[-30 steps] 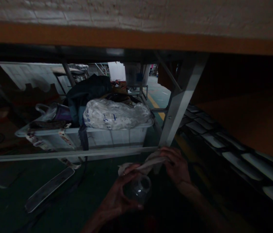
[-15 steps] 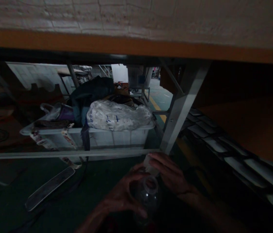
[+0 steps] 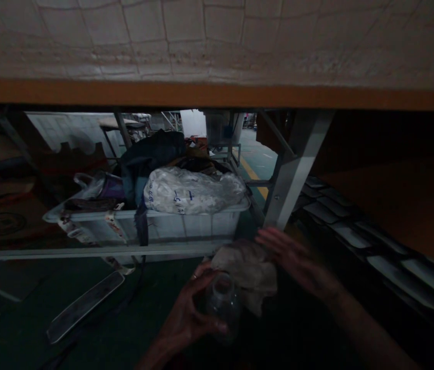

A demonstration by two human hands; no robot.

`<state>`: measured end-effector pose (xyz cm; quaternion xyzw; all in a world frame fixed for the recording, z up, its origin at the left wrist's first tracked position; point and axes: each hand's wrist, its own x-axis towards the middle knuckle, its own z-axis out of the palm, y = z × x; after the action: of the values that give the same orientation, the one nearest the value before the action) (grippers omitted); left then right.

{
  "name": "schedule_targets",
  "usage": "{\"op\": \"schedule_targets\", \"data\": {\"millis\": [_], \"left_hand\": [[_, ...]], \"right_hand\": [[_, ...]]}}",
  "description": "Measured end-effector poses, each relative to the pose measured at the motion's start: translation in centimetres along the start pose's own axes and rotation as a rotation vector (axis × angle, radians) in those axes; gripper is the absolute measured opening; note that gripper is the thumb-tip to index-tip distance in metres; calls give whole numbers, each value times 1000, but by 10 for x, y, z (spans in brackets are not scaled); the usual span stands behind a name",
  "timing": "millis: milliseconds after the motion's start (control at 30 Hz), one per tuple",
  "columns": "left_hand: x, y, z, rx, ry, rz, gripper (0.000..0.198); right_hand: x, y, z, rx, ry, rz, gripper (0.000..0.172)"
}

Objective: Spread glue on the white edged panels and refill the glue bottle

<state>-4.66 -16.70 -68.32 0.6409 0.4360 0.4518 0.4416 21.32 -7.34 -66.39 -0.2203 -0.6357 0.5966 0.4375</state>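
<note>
My left hand [image 3: 186, 318] is wrapped round a clear, open-necked bottle [image 3: 224, 308], thumb on its near side and fingers on its far side. Behind the bottle's neck a pale, crumpled piece of cloth or paper [image 3: 249, 267] is spread out; the dim light hides which it is. Its left edge lies by my left fingertips, and whether they also pinch it is unclear. At the upper right of that piece, my right hand [image 3: 297, 262] has its fingers stretched out, holding nothing visible. The bottle's base fades into the dark.
A table edge [image 3: 217, 92] runs across above, with a metal leg [image 3: 296, 174] to the right. Below it stands a white bin [image 3: 186, 226] holding a marked plastic bag [image 3: 197, 190] and dark fabric. A long flat piece [image 3: 86, 308] lies on the floor; pale stacked pieces [image 3: 386, 267] are at right.
The pale piece, bunched small between my hands before, is now spread wider behind the bottle. My right hand has moved right, away from the bottle's neck, and its fingers have straightened.
</note>
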Motion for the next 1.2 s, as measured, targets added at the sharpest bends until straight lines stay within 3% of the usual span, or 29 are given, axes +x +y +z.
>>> {"op": "schedule_targets", "data": {"millis": [67, 100, 200, 267, 333, 467, 633, 700, 800, 967, 1100, 1200], "left_hand": [[1, -1, 0, 18, -30, 1, 72], [1, -2, 0, 26, -45, 5, 73], [2, -2, 1, 30, -66, 10, 74], [2, -1, 0, 38, -71, 3, 73], [0, -2, -2, 62, -96, 6, 74], [-3, -3, -6, 52, -146, 53, 74], [-3, 0, -12, -20, -130, 12, 72], [-2, 2, -13, -21, -136, 6, 71], [-1, 3, -10, 31, -177, 21, 73], [3, 2, 1, 86, -261, 41, 70], [5, 2, 4, 58, -227, 72, 73], [5, 2, 4, 89, -187, 18, 74]], "right_hand": [[1, -14, -4, -179, 127, -103, 52], [2, -18, -1, -322, 118, -127, 57], [3, -20, 20, -730, -83, -196, 76], [4, -13, 34, -872, -167, -275, 68], [4, -3, 41, -926, -204, -297, 50], [1, 11, 38, -837, -204, -207, 28], [4, 20, 20, -747, 96, -43, 23], [6, 22, 13, -766, 135, -47, 21], [9, 23, 12, -758, 119, -60, 20], [7, 23, 29, -634, 23, -59, 28], [6, 14, 40, -438, -57, -12, 29], [5, 6, 46, -309, -94, 65, 32]]}}
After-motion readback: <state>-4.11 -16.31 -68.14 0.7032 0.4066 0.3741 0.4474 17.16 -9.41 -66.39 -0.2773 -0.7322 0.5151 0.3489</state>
